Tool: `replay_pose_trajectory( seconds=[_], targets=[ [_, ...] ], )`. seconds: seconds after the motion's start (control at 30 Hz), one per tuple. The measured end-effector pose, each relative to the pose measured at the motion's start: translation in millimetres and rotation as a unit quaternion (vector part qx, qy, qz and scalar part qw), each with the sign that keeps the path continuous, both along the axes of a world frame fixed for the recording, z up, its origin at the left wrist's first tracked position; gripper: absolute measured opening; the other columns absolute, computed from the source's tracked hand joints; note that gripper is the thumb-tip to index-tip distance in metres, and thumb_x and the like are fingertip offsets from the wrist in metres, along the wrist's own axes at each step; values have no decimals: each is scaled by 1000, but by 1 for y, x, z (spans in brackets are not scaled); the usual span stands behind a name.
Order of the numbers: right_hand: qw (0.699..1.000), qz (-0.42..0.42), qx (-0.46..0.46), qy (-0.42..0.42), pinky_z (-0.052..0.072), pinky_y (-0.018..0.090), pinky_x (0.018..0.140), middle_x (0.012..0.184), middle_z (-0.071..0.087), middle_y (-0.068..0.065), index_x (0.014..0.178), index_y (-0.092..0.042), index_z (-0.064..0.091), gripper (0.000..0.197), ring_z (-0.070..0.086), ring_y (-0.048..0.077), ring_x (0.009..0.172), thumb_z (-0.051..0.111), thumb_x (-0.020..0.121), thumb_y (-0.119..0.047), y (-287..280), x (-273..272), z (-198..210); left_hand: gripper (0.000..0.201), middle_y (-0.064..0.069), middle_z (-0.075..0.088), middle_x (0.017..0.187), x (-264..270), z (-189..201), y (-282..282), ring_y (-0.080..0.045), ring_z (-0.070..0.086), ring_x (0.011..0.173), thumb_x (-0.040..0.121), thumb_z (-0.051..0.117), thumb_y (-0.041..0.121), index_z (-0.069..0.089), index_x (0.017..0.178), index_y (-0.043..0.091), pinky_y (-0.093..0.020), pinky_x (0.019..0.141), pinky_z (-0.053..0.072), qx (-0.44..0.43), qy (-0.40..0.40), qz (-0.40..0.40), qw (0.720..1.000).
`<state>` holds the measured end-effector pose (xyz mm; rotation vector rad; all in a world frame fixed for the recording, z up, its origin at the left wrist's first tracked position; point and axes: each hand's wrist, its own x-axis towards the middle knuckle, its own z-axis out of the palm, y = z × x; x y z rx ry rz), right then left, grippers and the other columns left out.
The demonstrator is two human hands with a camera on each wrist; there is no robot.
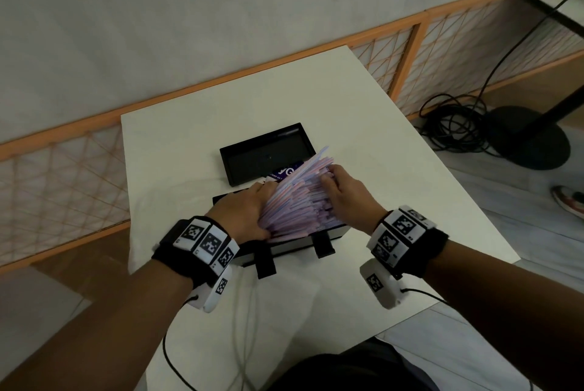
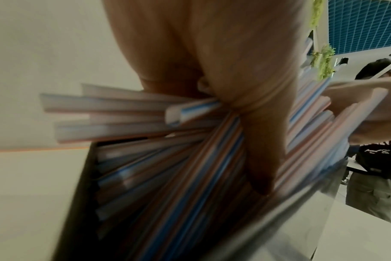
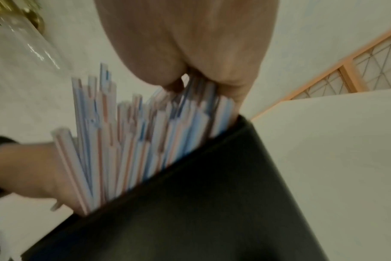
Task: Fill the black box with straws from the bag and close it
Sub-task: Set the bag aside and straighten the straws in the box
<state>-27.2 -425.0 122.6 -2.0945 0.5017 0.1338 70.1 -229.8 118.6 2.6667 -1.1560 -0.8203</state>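
My left hand (image 1: 245,212) and right hand (image 1: 346,193) clamp one fat bundle of straws (image 1: 297,197) from either side, fingers curled into it, right over the open black box (image 1: 328,234). The near ends of the straws already sit inside the box; the far ends fan up and away, past its back edge toward the lid (image 1: 268,153), which lies open side up just behind the box.

These straws look very light, thin-walled and smooth, so I expect them to slide against each other and spill if I loosen my squeeze. Pinched hard, a few could kink. I judge the safest hold is around the middle of the bundle, both palms pressing inward.

The long axis of the bundle runs from near left to far right, roughly across the box on a slant, tilted upward at the far end. It needs turning to lie along the box's length. A purple bag (image 1: 286,173) peeks out between box and lid.
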Motion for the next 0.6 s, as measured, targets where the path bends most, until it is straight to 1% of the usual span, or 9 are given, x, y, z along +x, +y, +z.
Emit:
replay_pose_trajectory(
  seconds=[0.13, 0.23, 0.33, 0.43, 0.47, 0.5, 0.53, 0.57, 0.6],
  targets=[
    [999, 36, -25, 19, 38, 28, 71, 91, 59, 6, 140, -10, 31, 50, 54, 22, 82, 41, 98, -35, -12, 0, 15, 91, -2, 45, 137, 2, -3, 4, -26, 53, 117, 68, 75, 34, 24, 143, 31, -42, 96, 46, -15, 15, 21, 1000],
    [999, 8, 30, 14, 38, 31, 68, 95, 55, 6, 141, -9, 26, 51, 52, 20, 79, 41, 98, -32, -24, -1, 21, 84, 0, 50, 133, -1, -6, 4, -25, 55, 113, 70, 73, 34, 27, 140, 32, -41, 94, 47, -25, 12, 21, 999],
    [995, -54, 83, -16, 41, 20, 57, 87, 52, -1, 137, -2, 30, 45, 47, 13, 64, 39, 99, -25, -27, -4, 14, 88, 0, 51, 133, -2, -7, 3, -24, 55, 112, 71, 73, 35, 22, 143, 31, -37, 93, 47, -31, 10, 24, 999],
    [991, -98, 80, -36, 36, 9, 47, 77, 47, -5, 130, -2, 33, 38, 45, 9, 61, 42, 98, -20, -13, -7, 2, 102, -1, 51, 135, 0, -9, 5, -24, 55, 114, 68, 74, 39, 9, 146, 31, -38, 96, 46, -29, 12, 27, 999],
    [989, -118, 78, -48, 39, 9, 50, 76, 48, -2, 124, -3, 38, 32, 47, 12, 63, 44, 97, -21, -7, -8, -1, 103, 0, 49, 138, 1, -10, 6, -24, 53, 118, 67, 74, 40, 9, 147, 31, -39, 98, 44, -30, 11, 25, 999],
    [986, -134, 69, -63, 45, 12, 59, 81, 50, 2, 115, -7, 43, 25, 51, 17, 70, 45, 96, -24, -1, -6, -5, 101, 0, 47, 140, 1, -11, 6, -23, 50, 121, 67, 73, 41, 13, 147, 31, -40, 101, 42, -32, 5, 22, 999],
    [986, -141, 53, -71, 49, 22, 74, 90, 50, 7, 107, -11, 45, 21, 54, 23, 84, 46, 94, -28, 3, -5, -11, 96, 0, 46, 139, 1, -11, 6, -23, 47, 123, 67, 73, 41, 19, 146, 31, -41, 102, 40, -34, -2, 18, 999],
    [987, -139, 35, -66, 47, 33, 88, 103, 49, 10, 106, -12, 47, 23, 52, 27, 100, 47, 93, -31, 5, -3, -15, 91, -1, 46, 136, 2, -11, 6, -23, 45, 122, 68, 73, 41, 25, 144, 30, -41, 102, 39, -37, -7, 18, 999],
    [989, -136, 17, -55, 42, 39, 99, 114, 45, 11, 112, -9, 48, 30, 46, 28, 113, 46, 93, -32, 8, -1, -16, 86, -2, 45, 131, 1, -10, 5, -24, 44, 120, 68, 74, 40, 31, 142, 29, -41, 102, 39, -44, -7, 22, 999]
  ],
)
